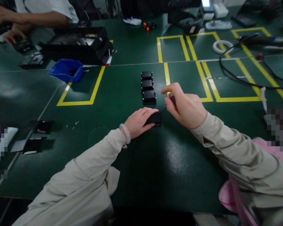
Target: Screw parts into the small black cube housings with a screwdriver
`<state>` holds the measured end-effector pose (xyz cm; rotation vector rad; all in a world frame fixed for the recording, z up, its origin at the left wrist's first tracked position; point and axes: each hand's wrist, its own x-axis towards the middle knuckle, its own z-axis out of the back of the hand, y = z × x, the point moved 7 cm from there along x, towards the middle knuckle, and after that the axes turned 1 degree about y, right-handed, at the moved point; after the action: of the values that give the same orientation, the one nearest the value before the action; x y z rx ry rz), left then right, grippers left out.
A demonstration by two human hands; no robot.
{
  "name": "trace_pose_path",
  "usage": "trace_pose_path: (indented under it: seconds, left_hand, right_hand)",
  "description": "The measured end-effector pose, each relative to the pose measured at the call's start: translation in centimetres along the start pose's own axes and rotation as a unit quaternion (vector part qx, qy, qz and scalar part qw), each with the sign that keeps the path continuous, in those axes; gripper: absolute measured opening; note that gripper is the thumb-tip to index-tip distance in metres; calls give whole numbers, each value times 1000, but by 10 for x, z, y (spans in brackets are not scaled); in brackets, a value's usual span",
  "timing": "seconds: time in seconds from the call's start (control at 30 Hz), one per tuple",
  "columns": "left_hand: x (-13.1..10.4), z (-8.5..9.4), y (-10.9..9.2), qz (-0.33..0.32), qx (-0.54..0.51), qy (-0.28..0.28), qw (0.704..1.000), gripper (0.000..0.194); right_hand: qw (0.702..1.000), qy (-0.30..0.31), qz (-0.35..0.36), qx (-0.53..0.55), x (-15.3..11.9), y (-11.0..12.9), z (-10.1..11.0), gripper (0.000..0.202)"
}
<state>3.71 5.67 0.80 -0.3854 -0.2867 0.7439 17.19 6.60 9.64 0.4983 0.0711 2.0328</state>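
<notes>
Left hand (pixel 139 123) presses down a black block (pixel 156 119) — right hand (pixel 185 105), beside it, pinches a thin-shafted screwdriver (pixel 172 99).

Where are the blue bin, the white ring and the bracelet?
Blue bin (pixel 78 74): head view, on its side wall.
White ring (pixel 215 47): head view, on the left part of its band.
Bracelet (pixel 127 131): head view, on the band across the left wrist.

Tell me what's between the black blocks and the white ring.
From black blocks to white ring, yellow tape stripes cross the green tabletop, as the head view shows.
</notes>
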Motion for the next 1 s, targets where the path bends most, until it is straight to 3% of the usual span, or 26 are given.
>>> trace_pose_path:
  seconds: [1.0]
  left_hand:
    - [0, 0, 0, -5, 9, -5, 1000, 49]
  right_hand:
    - [1000, 11, 5, -12, 0, 0, 0, 30]
